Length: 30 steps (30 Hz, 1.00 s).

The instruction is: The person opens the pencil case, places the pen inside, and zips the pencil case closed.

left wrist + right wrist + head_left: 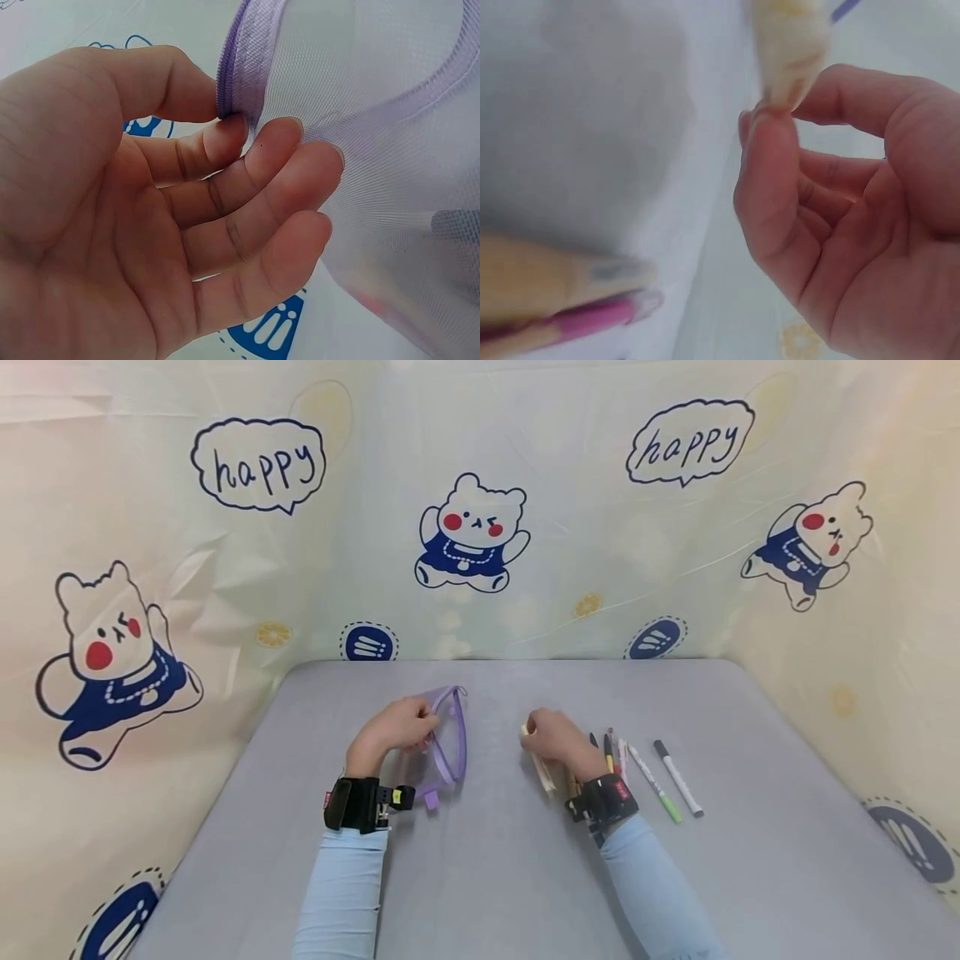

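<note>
My left hand [396,728] pinches the purple zipper edge of a see-through mesh pouch [461,739] between thumb and index finger. In the left wrist view the zipper tape [251,60] lies between those fingertips, and the other fingers rest against the mesh. Something dark [454,223] shows blurred through the netting. To the right, my right hand [558,742] holds a slim cream-coloured, pen-like stick [544,777] slanting over the table. The right wrist view shows a blurred end of the stick [791,45] pinched by thumb and fingers; its exact kind is unclear.
Several pens lie right of my right hand, among them a green-ended marker [654,783] and a white marker with a dark cap [678,779]. A pink-ended pen [600,319] lies beside a beige one [532,277]. A printed cloth [570,543] hangs behind the grey table [480,893].
</note>
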Each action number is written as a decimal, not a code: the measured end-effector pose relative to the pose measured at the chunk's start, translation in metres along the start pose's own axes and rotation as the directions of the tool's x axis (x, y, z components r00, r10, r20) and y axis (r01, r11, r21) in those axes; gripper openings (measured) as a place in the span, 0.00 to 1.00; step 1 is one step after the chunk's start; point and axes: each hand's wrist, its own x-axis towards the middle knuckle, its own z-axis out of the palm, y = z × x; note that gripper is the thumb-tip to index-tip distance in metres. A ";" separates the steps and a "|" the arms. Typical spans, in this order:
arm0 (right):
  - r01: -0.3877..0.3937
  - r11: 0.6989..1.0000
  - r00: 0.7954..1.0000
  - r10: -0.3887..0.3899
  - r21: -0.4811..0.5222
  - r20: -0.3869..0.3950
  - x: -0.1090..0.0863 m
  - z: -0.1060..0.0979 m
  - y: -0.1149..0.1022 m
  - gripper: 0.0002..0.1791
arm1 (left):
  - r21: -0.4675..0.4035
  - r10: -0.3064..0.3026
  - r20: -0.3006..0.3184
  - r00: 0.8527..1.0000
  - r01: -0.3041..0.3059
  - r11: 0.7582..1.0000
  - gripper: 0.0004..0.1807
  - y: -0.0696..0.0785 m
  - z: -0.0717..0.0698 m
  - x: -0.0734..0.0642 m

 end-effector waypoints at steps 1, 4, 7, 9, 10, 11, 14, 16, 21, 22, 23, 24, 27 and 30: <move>0.009 1.000 1.000 -0.009 0.006 0.005 0.000 -0.001 -0.003 0.14 | -0.002 -0.003 -0.001 1.000 0.003 1.000 0.07 0.001 0.000 -0.001; 0.032 0.999 0.999 -0.033 0.024 0.017 0.001 -0.003 -0.011 0.13 | -0.004 -0.007 -0.005 1.000 0.007 1.000 0.07 0.002 -0.001 -0.002; 0.055 0.998 0.998 -0.056 0.027 0.019 0.002 -0.004 -0.020 0.11 | -0.001 -0.002 -0.009 1.000 0.002 1.000 0.07 0.003 -0.001 -0.003; 0.071 0.997 0.997 -0.071 0.021 0.017 0.004 -0.004 -0.024 0.11 | 0.000 -0.002 -0.009 1.000 0.002 1.000 0.07 0.002 -0.001 -0.003; 0.079 0.997 0.997 -0.079 0.017 0.016 0.006 -0.004 -0.027 0.11 | -0.001 -0.003 -0.009 1.000 0.003 1.000 0.07 0.002 0.000 -0.003; 0.087 0.996 0.996 -0.087 0.009 0.015 0.007 -0.003 -0.029 0.11 | -0.003 -0.006 -0.011 1.000 0.006 1.000 0.07 0.001 0.000 -0.003; 0.108 0.994 0.994 -0.108 0.006 0.018 0.011 -0.003 -0.036 0.11 | -0.008 -0.010 -0.015 1.000 0.010 1.000 0.07 0.001 0.000 -0.003; 0.114 0.993 0.993 -0.115 0.012 0.020 0.014 -0.002 -0.039 0.10 | -0.010 -0.008 -0.017 1.000 0.007 1.000 0.07 0.002 0.000 -0.003; 0.119 0.992 0.993 -0.120 0.040 0.015 0.017 -0.003 -0.047 0.10 | -0.002 -0.007 -0.017 1.000 0.007 1.000 0.07 0.005 -0.001 -0.003; 0.121 0.992 0.992 -0.122 0.041 0.015 0.017 -0.004 -0.049 0.09 | -0.001 -0.008 -0.017 1.000 0.008 1.000 0.07 0.005 -0.002 -0.003; 0.124 0.991 0.992 -0.125 0.047 0.016 0.018 -0.004 -0.052 0.09 | 0.002 -0.007 -0.017 1.000 0.007 1.000 0.07 0.005 -0.002 -0.003; 0.127 0.990 0.991 -0.129 0.053 0.020 0.019 -0.004 -0.053 0.09 | 0.002 -0.009 -0.018 1.000 0.009 1.000 0.07 0.005 -0.002 -0.003; 0.137 0.987 0.990 -0.140 0.079 0.034 0.024 -0.001 -0.057 0.09 | -0.001 -0.017 -0.019 1.000 0.017 1.000 0.07 0.004 -0.002 -0.003; 0.148 0.981 0.986 -0.155 0.124 0.054 0.030 0.004 -0.058 0.09 | -0.009 -0.031 -0.017 0.999 0.031 0.999 0.08 0.004 -0.002 -0.003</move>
